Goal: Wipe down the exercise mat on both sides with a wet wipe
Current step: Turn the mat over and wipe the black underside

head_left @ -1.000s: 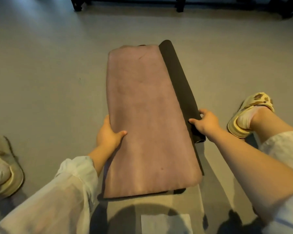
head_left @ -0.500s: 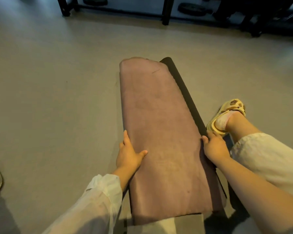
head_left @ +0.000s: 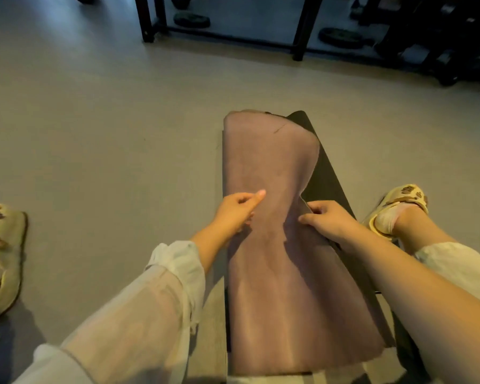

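A grey floor (head_left: 94,134) fills most of the frame, with a dark rack (head_left: 299,26) and two weight plates across the top. One exercise mat (head_left: 275,273), mauve side up over a black underside, runs up the centre between two slippered feet at the left and right edges. The left hand (head_left: 234,210) grips its left edge with thumb extended on top, and the right hand (head_left: 329,221) pinches the right edge, pulled inward.
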The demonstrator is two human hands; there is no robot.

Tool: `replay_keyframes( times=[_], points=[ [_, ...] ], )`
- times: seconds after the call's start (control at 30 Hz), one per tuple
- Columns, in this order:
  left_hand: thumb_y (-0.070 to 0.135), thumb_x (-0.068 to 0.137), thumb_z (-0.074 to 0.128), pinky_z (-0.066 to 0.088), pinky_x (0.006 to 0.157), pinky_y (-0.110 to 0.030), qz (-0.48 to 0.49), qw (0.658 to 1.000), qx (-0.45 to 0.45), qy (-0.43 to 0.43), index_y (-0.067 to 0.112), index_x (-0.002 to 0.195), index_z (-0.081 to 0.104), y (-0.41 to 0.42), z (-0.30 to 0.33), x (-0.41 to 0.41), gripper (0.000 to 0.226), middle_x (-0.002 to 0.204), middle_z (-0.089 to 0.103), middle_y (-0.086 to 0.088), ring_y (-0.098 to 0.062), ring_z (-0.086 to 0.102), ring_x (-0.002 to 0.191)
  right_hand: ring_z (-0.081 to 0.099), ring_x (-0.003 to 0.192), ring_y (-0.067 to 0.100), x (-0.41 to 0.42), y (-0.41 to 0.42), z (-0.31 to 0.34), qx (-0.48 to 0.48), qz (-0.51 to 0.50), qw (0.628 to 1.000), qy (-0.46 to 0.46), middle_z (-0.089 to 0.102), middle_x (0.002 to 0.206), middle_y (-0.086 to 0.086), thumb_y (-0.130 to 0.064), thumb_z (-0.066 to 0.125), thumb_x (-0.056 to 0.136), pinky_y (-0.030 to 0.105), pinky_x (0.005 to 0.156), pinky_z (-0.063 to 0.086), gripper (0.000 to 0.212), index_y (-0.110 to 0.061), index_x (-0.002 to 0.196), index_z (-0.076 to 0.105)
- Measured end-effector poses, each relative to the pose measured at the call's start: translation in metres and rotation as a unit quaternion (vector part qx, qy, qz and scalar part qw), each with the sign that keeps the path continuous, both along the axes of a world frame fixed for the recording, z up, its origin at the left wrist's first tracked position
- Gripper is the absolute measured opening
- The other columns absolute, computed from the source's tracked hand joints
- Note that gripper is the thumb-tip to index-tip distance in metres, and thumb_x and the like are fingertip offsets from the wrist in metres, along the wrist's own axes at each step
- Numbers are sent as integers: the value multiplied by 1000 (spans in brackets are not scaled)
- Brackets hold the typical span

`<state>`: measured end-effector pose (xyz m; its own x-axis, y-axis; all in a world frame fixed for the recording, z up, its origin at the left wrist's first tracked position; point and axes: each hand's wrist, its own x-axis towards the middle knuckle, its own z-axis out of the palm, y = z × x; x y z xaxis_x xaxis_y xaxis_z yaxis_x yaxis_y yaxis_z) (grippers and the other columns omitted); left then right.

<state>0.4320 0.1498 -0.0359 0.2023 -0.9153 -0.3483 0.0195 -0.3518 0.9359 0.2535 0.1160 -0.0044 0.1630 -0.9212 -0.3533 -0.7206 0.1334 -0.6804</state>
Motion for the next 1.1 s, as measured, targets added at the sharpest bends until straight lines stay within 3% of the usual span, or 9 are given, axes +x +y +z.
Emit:
replay_keyframes(
  times=[0.13, 0.23, 0.3, 0.37, 0.43, 0.63, 0.77, 0.9, 1.1],
  points=[
    [47, 84, 63, 52, 66, -28, -2, 998, 59, -6, 13, 90, 56, -12, 33, 34, 35, 83, 58, -1, -15, 59, 75, 54, 72, 17, 68, 24, 19, -9, 152, 988, -28, 62, 79, 12, -10, 57, 88, 23, 59, 43, 15, -2, 91, 69],
    [17, 82, 70, 46, 57, -26, -45, 970, 59, -232, 9, 72, 59, -10, 43, 68, 16, 64, 53, -5, -17, 53, 60, 53, 66, 14, 118, 48, 17, 8, 213, 972, -96, 57, 79, 11, -12, 56, 93, 23, 57, 49, 23, 3, 110, 62],
    [5, 79, 68, 44, 64, -29, -56, 901, 62, -426, 7, 80, 68, 0, 42, 106, 3, 76, 63, -10, -25, 60, 75, 54, 61, 6, 143, 62, 12, 39, 242, 960, -133, 59, 80, 1, -19, 52, 96, 13, 56, 48, 38, -6, 132, 51],
    [1, 81, 62, 45, 78, -36, -5, 862, 73, -501, 2, 100, 69, 22, 30, 160, 20, 97, 66, -21, -35, 61, 96, 58, 71, 4, 152, 67, 2, -8, 287, 954, -91, 63, 95, -3, -29, 53, 95, 12, 65, 45, 43, -14, 135, 50],
    [-1, 86, 56, 44, 88, -42, 67, 840, 112, -527, -4, 110, 62, 56, 12, 221, 26, 109, 62, -28, -42, 56, 104, 57, 91, 6, 145, 69, -13, -76, 309, 948, -24, 59, 118, -3, -33, 54, 94, 16, 81, 40, 40, -21, 132, 54],
    [7, 85, 63, 38, 101, -45, 46, 800, 158, -576, 6, 140, 39, 129, -40, 276, 60, 137, 47, -22, -39, 46, 123, 57, 96, 11, 83, 100, -73, -113, 481, 861, 124, 49, 116, -8, -31, 55, 93, 29, 89, 46, 34, -28, 127, 55],
    [11, 85, 65, 28, 110, -39, -97, 822, 92, -553, 15, 143, 38, 148, -66, 232, 64, 149, 35, -11, -30, 34, 135, 51, 110, 16, 51, 130, -91, -123, 618, 759, 164, 44, 126, -5, -33, 50, 94, 30, 90, 41, 37, -30, 132, 50],
    [20, 86, 65, 19, 113, -33, -268, 787, 21, -556, 28, 144, 32, 173, -89, 176, 67, 155, 20, 1, -20, 20, 142, 43, 111, 19, 36, 152, -94, -109, 715, 669, 172, 37, 132, 1, -29, 46, 95, 35, 91, 38, 44, -33, 139, 42],
    [21, 90, 60, 14, 113, -29, -393, 772, 13, -499, 34, 146, 24, 183, -96, 123, 68, 157, 12, 6, -16, 13, 144, 40, 105, 21, 38, 171, -95, -69, 732, 653, 182, 38, 119, 1, -16, 56, 88, 36, 86, 37, 57, -33, 140, 39]
  ],
)
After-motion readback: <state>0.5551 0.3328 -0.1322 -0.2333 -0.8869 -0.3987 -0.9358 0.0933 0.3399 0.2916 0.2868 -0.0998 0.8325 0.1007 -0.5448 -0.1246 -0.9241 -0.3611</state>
